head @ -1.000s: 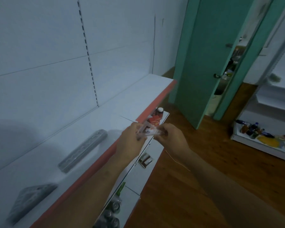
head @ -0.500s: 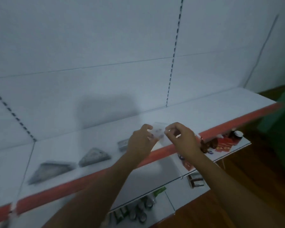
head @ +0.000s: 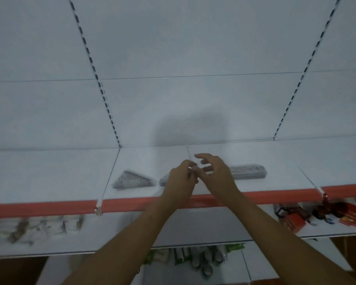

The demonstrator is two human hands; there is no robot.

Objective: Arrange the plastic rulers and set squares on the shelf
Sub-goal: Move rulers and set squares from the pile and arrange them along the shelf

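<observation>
Head view shows me a white shelf (head: 275, 161) with a red front edge (head: 275, 195), thin dividers at both sides of the middle bay, and bare white room behind my hands and off to the right. On it lie a clear set square (head: 132, 180) on the left, a second set square (head: 165, 180) partly hidden by my left hand (head: 180, 179), and a long pack of rulers (head: 248, 172) lying flat just right of my right hand (head: 216, 173). My two hands meet over the shelf, the left one pinching a small clear piece (head: 193, 169) between fingertips, while the right has loose, spread fingers and I cannot tell if it holds that piece too.
</observation>
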